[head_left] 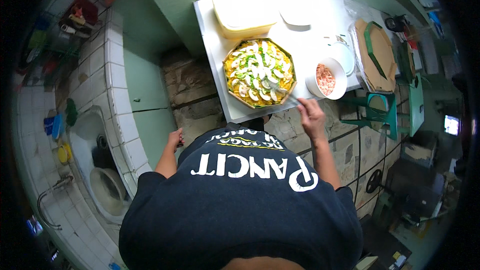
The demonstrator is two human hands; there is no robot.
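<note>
On the white table sits an octagonal tray (224, 77) of yellow noodles (234, 81), topped with sliced egg and chopped green onion. My right hand (312, 117) is closed round the handle of a metal spoon (280, 89), at the tray's near right edge. The spoon's head is over the topping and slightly blurred. To the right of the tray stands a round white tub (341, 84) with pinkish chopped pieces (325, 80) inside. My left hand (175, 139) hangs low by my side, away from the table, its fingers curled with nothing seen in them.
A large pale plastic container (245, 29) stands behind the tray on the table (212, 40). Brown octagonal cardboard (377, 52) lies at the table's right end, above a green stool (382, 115). To my left is a tiled counter (117, 77) with a sink (85, 127).
</note>
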